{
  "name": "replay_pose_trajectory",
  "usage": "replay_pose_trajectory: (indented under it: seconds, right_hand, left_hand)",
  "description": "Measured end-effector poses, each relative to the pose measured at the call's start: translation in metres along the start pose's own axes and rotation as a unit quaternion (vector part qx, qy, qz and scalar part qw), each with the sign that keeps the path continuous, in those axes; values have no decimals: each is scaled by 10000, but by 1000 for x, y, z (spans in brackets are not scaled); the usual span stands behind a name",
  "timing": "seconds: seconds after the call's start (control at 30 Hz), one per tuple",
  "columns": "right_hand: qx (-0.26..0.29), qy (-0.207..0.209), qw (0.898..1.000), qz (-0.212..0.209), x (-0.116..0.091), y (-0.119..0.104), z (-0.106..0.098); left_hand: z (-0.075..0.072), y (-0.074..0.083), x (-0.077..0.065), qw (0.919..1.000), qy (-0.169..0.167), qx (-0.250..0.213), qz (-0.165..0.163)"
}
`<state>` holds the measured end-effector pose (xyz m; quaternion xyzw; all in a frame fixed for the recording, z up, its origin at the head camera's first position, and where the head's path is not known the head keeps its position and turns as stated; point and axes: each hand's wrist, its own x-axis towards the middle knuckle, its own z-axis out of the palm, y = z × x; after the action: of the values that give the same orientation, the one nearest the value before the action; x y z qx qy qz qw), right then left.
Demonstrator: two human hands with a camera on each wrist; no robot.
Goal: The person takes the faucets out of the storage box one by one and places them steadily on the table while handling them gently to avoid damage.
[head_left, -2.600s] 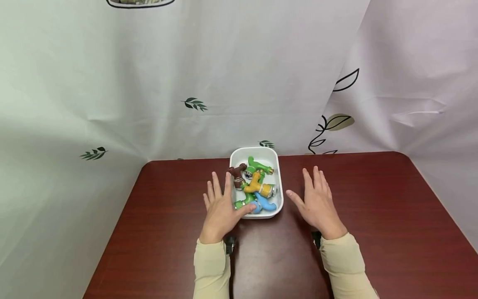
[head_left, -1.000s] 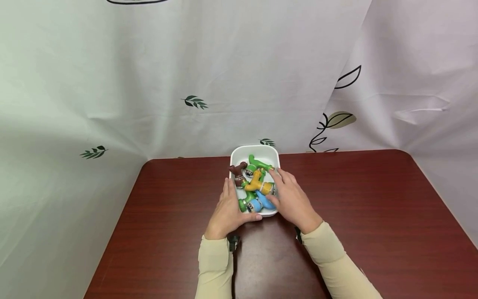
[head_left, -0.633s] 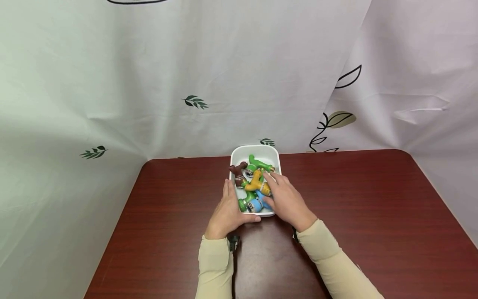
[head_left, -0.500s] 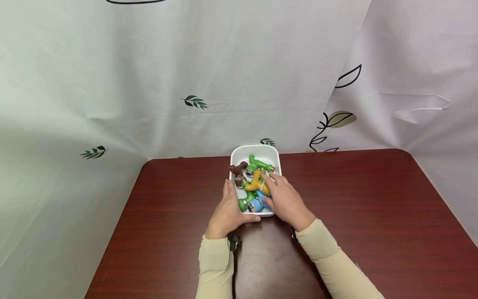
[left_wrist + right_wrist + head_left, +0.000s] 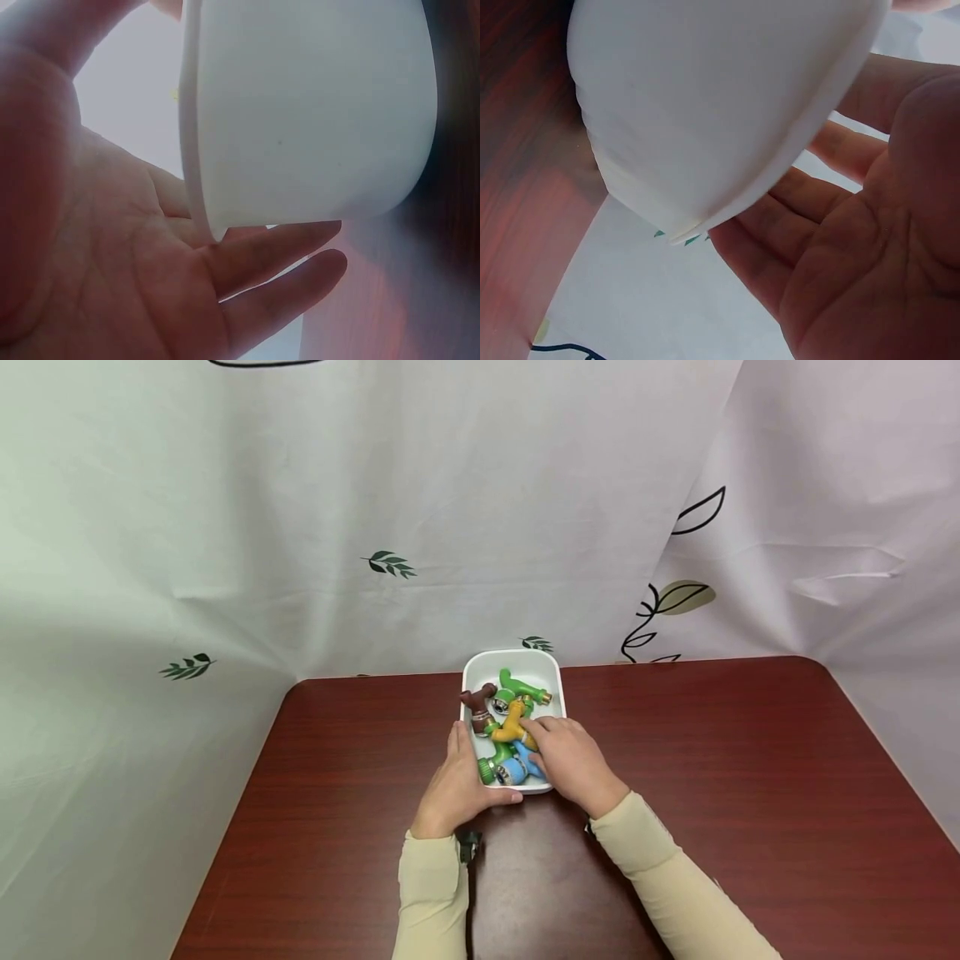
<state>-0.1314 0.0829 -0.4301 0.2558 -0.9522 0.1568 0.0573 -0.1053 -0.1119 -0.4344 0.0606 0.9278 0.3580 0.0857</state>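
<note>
A white plastic tray (image 5: pixel 552 670) holds several small taps. My left hand (image 5: pixel 452 792) rests against its near left corner, straight fingers along the left wall and thumb along the near wall. The left wrist view shows the fingers beside the tray's outer wall (image 5: pixel 315 112). My right hand (image 5: pixel 576 764) reaches over the right rim, fingers and thumb around the right end of a yellow tap (image 5: pixel 512 724), which they hide. A blue tap (image 5: pixel 516 768) lies under the thumb. In the right wrist view, the right fingers (image 5: pixel 750 247) bend over the rim, their tips hidden.
A brown tap (image 5: pixel 481 702) and a bright green tap (image 5: pixel 519 687) lie farther back in the tray, a darker green one (image 5: pixel 491 765) near its front. The tray stands on a dark red table (image 5: pixel 337 793), near the back edge by a white curtain (image 5: pixel 480 510).
Both hands have come in from beside and over the tray. My left has settled at its corner; my right has moved left over the rim, its fingers closing around the yellow tap.
</note>
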Motion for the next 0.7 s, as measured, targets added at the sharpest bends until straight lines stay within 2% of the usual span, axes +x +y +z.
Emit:
replay_pose_trajectory:
  seconds: [0.17, 0.33, 0.7]
  right_hand:
    - [27, 117, 9998, -169, 2, 2, 2]
    - [11, 242, 9993, -299, 4, 4, 5]
    - [81, 51, 9999, -144, 7, 5, 3]
  left_hand:
    - [0, -1, 0, 10000, 67, -41, 57]
    - [0, 0, 0, 9999, 132, -75, -17]
    - [1, 3, 1, 9997, 120, -136, -138]
